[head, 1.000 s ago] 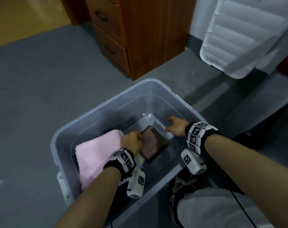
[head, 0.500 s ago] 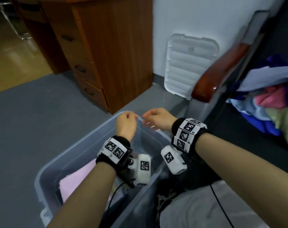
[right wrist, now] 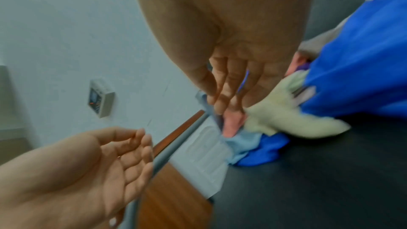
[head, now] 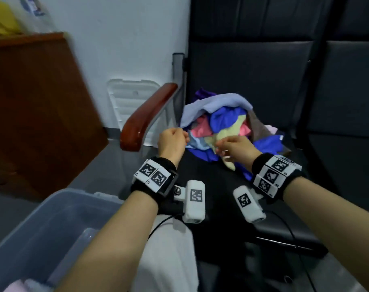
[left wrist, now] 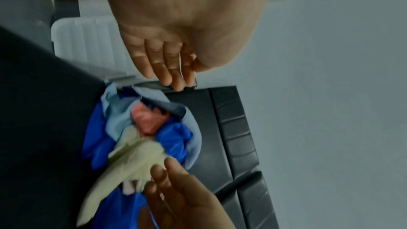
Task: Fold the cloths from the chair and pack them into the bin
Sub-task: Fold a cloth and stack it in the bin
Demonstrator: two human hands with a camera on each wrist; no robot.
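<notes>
- Both hands have come up out of the see-through plastic bin (head: 42, 224) and moved over to the black padded chair (head: 253, 85), and the head has turned to look at the chair too.
- On the chair seat sits a messy pile of soft cloths (head: 227, 127) in blue, pale blue, pink, pale yellow and purple. None of these is folded yet, so most of the job looks still to be done.
- At the bottom corner of the head view, a folded pink cloth (head: 17, 286) lies in the bin, so some packing is done.
- Beside the person's knee stands the bin, near the chair, which I think keeps each trip short.
- Held just beside the near edge of the pile, the left hand (head: 172, 142) has its fingers loosely bent and its grip holds nothing.
- Reaching at the fluffy pale yellow cloth (head: 220, 140), the right hand (head: 235, 149) has its fingers spread apart. I guess this cloth is picked next.
- From the head view the left hand looks like a fist, but the right wrist view shows its palm (right wrist: 72, 171) bare.
- Only the left wrist view shows the right fingertips (left wrist: 174, 164) right at the yellow cloth, not yet closed on it.
- A white ribbed plastic lid (head: 131, 102) leans on the wall behind the wooden armrest (head: 145, 119).
</notes>
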